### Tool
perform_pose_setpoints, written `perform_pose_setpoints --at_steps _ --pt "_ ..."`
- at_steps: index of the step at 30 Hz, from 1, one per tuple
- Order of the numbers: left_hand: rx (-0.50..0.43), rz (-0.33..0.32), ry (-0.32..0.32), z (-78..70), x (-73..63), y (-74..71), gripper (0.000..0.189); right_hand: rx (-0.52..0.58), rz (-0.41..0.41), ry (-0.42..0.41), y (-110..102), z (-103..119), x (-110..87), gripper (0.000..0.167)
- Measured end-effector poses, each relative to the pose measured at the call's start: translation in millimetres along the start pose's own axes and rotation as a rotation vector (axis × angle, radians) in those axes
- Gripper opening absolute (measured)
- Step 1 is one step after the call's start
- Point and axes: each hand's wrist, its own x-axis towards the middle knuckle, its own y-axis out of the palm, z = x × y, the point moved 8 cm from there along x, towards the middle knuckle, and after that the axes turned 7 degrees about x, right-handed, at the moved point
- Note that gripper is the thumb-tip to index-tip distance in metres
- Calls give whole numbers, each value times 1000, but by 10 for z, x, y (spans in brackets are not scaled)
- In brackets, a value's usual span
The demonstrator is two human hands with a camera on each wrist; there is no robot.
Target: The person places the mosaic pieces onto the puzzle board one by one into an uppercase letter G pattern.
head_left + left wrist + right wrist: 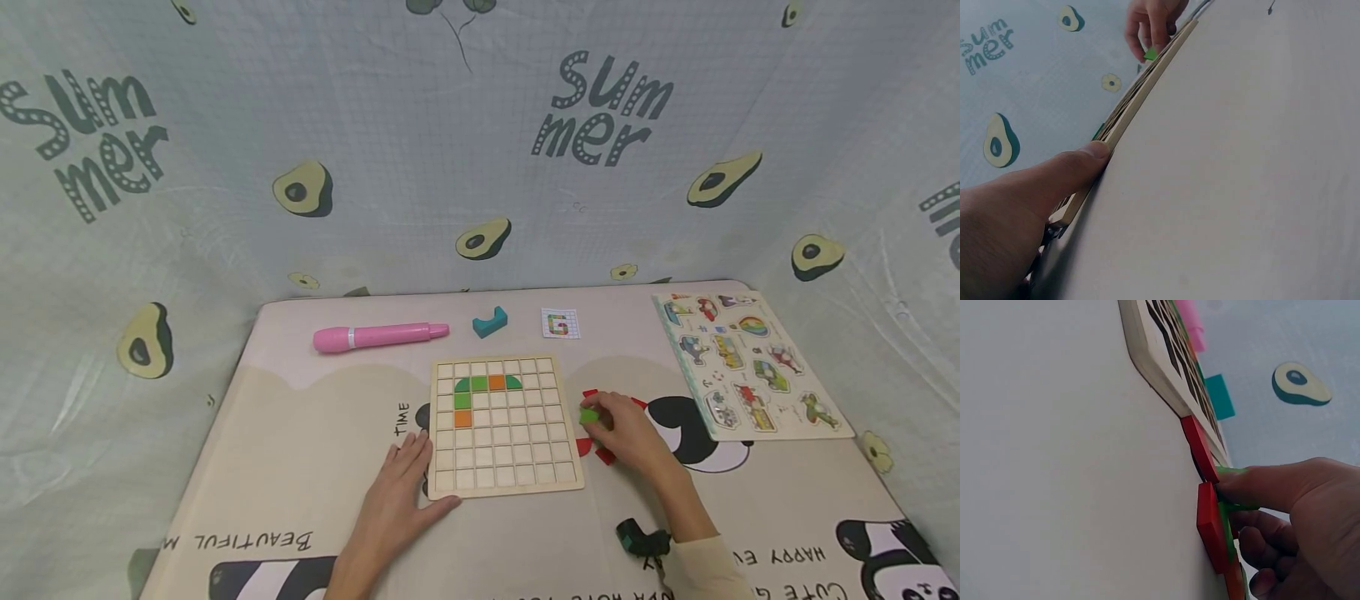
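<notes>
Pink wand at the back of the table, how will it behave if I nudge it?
The pink wand will probably roll, since its body looks round. It may veer, because one end looks thicker. It's likely stiff, judging by its straight shape.

Soft, even light leaves a diffuse shadow beside the board (pixel 1139 94) in the left wrist view.

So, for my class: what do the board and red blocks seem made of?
Board: probably wood, unpainted and matt, from its pale tan edge. Red blocks: painted wood or plastic, smooth; even colour, no visible grain, so either is possible.
</notes>
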Motion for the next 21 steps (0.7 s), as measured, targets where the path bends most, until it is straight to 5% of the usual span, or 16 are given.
perform_pose_setpoints --at_steps 11,21 --pt "-7 22 -5 16 6 18 88 49 -48 -33 -42 166 61 19" --pt "-10 19 2 18 1 17 88 63 -5 -88 178 444 152 16"
